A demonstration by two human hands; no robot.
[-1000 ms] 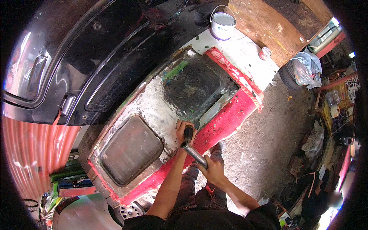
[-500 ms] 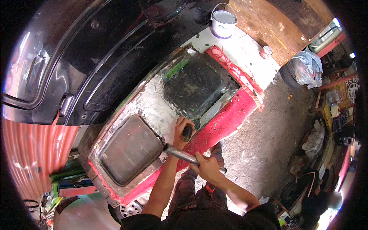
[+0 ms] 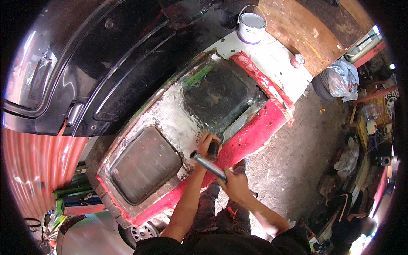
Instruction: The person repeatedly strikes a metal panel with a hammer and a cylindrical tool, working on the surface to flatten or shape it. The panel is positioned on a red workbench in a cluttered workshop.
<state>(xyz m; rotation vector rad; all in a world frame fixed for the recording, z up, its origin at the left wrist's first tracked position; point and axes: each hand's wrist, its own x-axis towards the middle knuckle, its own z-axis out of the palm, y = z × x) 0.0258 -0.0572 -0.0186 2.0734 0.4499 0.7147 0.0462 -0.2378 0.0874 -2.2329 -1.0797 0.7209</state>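
Observation:
My left hand (image 3: 205,143) is closed around a dark, short cylindrical object (image 3: 213,148). Its lower end is hidden, and it stands against the near edge of a worn panel (image 3: 172,102). In my right hand (image 3: 236,186) is a metal pipe (image 3: 209,165), held slantwise with its round end just over my left wrist. Patchy white coating and two rounded dark recesses mark the panel, and green shows along one recess. Whether the pipe touches the dark object I cannot tell.
Red padding (image 3: 255,136) runs along the near side beneath the panel. A white paint can (image 3: 252,28) and a small tin (image 3: 297,60) stand beyond it. A black vehicle body (image 3: 140,55) rises at the far left. Plastic-wrapped items (image 3: 342,78) lie at right.
The pipe's round end has moved up and to the right, nearer the dark object. Both hands have shifted slightly right, and the view itself has moved a little.

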